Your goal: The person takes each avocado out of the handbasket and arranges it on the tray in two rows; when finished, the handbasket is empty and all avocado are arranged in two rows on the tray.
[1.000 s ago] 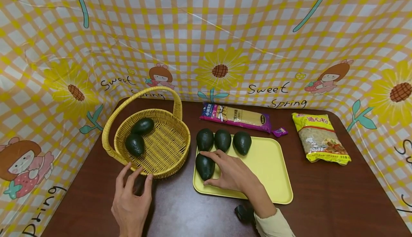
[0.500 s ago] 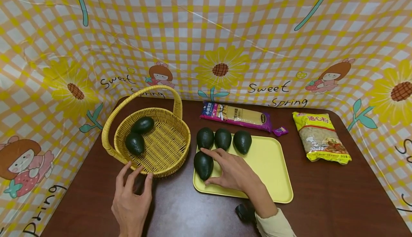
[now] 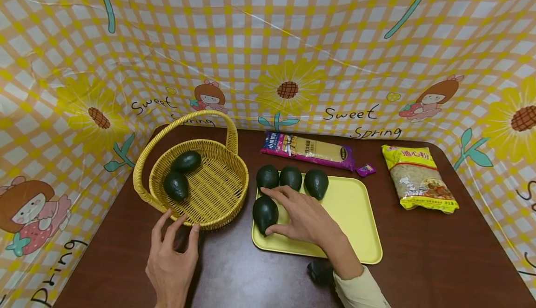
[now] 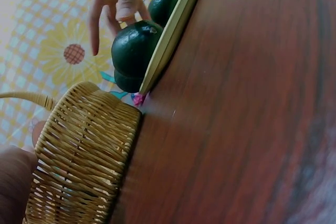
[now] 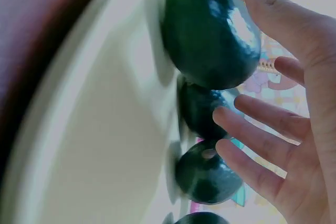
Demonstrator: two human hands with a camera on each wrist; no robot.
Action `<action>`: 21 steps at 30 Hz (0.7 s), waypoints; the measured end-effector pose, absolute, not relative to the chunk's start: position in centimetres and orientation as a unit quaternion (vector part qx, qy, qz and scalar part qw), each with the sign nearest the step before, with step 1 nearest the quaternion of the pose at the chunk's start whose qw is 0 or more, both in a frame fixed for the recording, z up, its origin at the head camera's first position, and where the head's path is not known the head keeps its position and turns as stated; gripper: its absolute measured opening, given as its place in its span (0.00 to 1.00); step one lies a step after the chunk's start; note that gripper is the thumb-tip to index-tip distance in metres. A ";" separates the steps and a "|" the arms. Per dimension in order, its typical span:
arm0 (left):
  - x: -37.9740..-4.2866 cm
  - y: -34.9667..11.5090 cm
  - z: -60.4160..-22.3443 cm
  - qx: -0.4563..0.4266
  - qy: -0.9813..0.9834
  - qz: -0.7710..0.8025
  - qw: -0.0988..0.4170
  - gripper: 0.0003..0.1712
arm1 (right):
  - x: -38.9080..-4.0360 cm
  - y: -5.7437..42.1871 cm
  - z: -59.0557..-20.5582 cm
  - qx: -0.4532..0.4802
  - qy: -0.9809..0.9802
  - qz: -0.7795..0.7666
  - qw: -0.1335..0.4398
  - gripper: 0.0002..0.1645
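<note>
On the yellow tray (image 3: 347,215), my right hand (image 3: 307,217) spans an avocado (image 3: 265,215) at the near left corner, thumb by its lower end and index finger by its upper end. In the right wrist view the fingers spread loosely beside this avocado (image 5: 210,30), without curling round it. Three more avocados (image 3: 316,183) form a row along the tray's far edge. To the left, my left hand (image 3: 171,261) holds the near rim of a wicker basket (image 3: 240,196). Inside that basket lie two avocados (image 3: 176,186). The left wrist view shows its woven side wall (image 4: 84,145).
Behind the tray lies a purple pack of noodles (image 3: 307,150), with a small purple packet (image 3: 366,170) at its right end. A yellow bag of pasta (image 3: 420,177) lies far right. A black object (image 3: 320,271) sits near my right sleeve. Patterned cloth encloses the dark table (image 3: 444,252).
The near avocado has shifted slightly left on the tray and tilted a little. My right hand has moved slightly with it, its index finger rising away from the avocado. My left hand stays put.
</note>
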State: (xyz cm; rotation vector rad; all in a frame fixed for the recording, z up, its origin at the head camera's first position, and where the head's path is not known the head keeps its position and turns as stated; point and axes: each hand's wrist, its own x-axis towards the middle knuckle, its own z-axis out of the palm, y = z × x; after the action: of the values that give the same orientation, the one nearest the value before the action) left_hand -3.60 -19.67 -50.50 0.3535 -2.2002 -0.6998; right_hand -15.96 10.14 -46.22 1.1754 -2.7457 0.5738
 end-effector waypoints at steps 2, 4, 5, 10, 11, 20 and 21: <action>-3.6 -19.7 -50.5 0.138 -0.866 -0.276 0.393 0.20 | -16.1 10.0 -45.9 0.390 -0.900 0.189 0.052 0.57; -3.6 -19.7 -50.5 0.138 -0.866 -0.276 0.394 0.20 | -16.3 9.7 -45.5 0.395 -0.898 0.188 0.055 0.56; -3.6 -19.7 -50.5 0.138 -0.866 -0.276 0.394 0.20 | -16.4 9.6 -45.3 0.398 -0.896 0.188 0.057 0.55; -3.6 -19.7 -50.5 0.139 -0.867 -0.271 0.395 0.20 | -16.9 8.6 -44.1 0.416 -0.890 0.178 0.065 0.50; -3.6 -19.7 -50.5 0.140 -0.867 -0.269 0.394 0.20 | -16.9 8.4 -43.9 0.420 -0.888 0.177 0.066 0.49; -3.7 -19.7 -50.6 0.143 -0.871 -0.266 0.387 0.20 | -17.3 6.1 -42.2 0.448 -0.873 0.180 0.069 0.44; -3.7 -19.7 -50.7 0.142 -0.871 -0.267 0.387 0.20 | -17.3 5.8 -42.1 0.452 -0.871 0.178 0.072 0.43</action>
State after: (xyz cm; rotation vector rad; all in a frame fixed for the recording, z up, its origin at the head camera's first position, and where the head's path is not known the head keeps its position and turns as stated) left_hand -3.70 -19.67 -50.67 0.3623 -2.2160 -0.6804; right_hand -17.32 5.85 -42.06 1.3578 -2.6187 0.5352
